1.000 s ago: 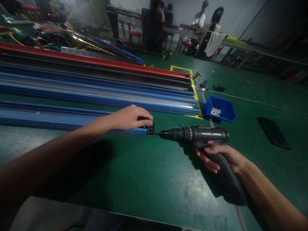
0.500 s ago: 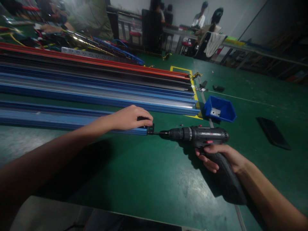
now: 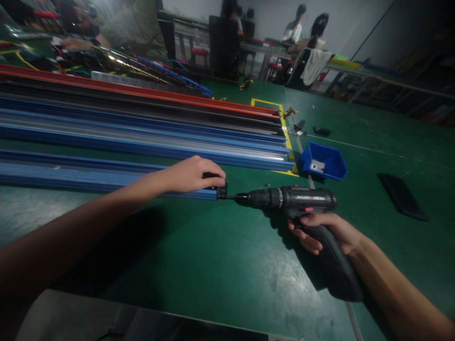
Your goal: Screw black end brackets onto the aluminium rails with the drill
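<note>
Mid-frame, the curled left hand (image 3: pixel 197 174) clasps the rail (image 3: pixel 88 174) by its right end; right of centre, the right hand (image 3: pixel 334 228) wraps around the drill (image 3: pixel 307 201), directly beyond that end.

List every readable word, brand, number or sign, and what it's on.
None reads clearly enough to quote.
Black pistol-grip power drill, body side: pale lettering, too small and blurred to read.
Ridged black collar behind the drill's chuck: white marks, likely numbers, too blurred to read.
</note>
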`<state>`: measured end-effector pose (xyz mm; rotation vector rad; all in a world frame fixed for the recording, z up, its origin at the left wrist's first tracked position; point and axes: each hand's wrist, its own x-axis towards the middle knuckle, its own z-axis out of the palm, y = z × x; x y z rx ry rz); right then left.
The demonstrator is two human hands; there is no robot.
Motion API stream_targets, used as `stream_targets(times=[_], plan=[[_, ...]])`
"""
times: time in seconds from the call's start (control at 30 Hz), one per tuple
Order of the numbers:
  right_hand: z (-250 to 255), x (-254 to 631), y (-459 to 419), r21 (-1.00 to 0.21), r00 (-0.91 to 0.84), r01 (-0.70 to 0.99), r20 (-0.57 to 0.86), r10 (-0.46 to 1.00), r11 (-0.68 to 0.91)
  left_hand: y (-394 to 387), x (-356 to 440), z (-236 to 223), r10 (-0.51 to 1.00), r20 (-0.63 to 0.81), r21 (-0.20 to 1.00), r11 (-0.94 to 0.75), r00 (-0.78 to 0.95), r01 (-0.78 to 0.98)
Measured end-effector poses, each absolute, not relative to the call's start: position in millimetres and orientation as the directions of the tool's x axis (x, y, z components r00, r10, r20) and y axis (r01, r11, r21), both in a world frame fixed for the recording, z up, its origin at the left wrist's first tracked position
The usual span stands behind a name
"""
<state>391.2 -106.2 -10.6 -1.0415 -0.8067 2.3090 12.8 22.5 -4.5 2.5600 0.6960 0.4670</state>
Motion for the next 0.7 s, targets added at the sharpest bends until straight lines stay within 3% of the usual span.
stream_targets(times=[0.7], plan=[[-15.0,395.6,-105.0,-0.691,-0.644,-0.158,-0.469,0.605,-0.705,22.0,13.7,-2.3,0.532,0.195,0.494,-0.779,0.824,0.386]])
